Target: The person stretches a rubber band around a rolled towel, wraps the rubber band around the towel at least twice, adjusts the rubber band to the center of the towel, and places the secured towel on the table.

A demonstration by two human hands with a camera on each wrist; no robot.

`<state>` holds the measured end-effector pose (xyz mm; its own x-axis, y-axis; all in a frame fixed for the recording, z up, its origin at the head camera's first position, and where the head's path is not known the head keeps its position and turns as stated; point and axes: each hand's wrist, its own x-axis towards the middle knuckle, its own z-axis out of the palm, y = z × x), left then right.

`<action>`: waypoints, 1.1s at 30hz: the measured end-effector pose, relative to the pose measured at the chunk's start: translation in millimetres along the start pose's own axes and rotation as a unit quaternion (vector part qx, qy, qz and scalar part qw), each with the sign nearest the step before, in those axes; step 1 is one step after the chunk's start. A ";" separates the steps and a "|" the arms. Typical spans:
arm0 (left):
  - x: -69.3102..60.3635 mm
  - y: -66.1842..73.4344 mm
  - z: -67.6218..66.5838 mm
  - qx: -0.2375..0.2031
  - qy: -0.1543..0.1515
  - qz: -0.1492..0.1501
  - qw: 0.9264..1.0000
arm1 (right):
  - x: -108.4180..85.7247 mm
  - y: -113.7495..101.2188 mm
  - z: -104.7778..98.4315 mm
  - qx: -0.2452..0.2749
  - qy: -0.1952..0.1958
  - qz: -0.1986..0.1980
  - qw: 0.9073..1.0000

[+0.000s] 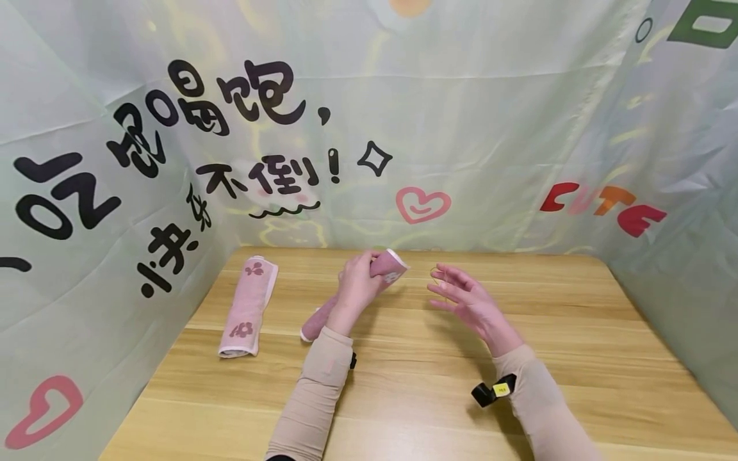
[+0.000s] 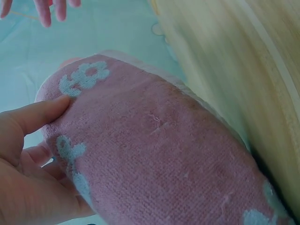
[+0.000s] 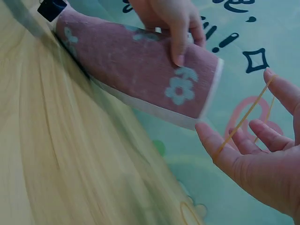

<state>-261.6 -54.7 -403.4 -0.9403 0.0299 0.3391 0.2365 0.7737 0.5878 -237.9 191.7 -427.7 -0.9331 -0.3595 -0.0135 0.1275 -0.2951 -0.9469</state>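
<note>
My left hand grips a rolled pink towel near its upper end, thumb on top and fingers around the far side. White flower patterns and a white edge show on this roll. It is tilted, with the end near my hand raised and the other end low at the table. To its right, my right hand is held with its fingers spread apart. A thin yellow rubber band is stretched across those fingers and thumb. The band stands apart from the towel's raised end.
Another rolled towel, lighter pink with darker flowers, lies on the left part of the wooden table. Pale printed cloth walls stand around the table's back and sides.
</note>
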 end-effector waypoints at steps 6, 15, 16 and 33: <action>0.8 1.7 2.4 0.000 0.003 0.041 0.999 | 10.5 6.5 14.1 -0.004 0.019 0.001 1.000; -0.8 3.7 5.9 0.031 0.000 0.117 0.993 | 20.1 14.6 22.2 -0.006 0.053 -0.006 0.999; -0.8 3.8 6.5 0.031 0.000 0.120 0.992 | 20.7 15.1 22.5 -0.007 0.053 -0.006 0.999; -4.7 8.5 14.2 -0.043 -0.050 0.147 0.987 | 23.8 23.8 28.2 0.002 0.030 -0.026 0.999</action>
<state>-258.7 -39.2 -410.4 -0.8462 0.3114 0.4323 0.5188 0.6662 0.5357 -247.6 151.2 -441.5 -0.9568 -0.2901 0.0165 0.0796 -0.3165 -0.9452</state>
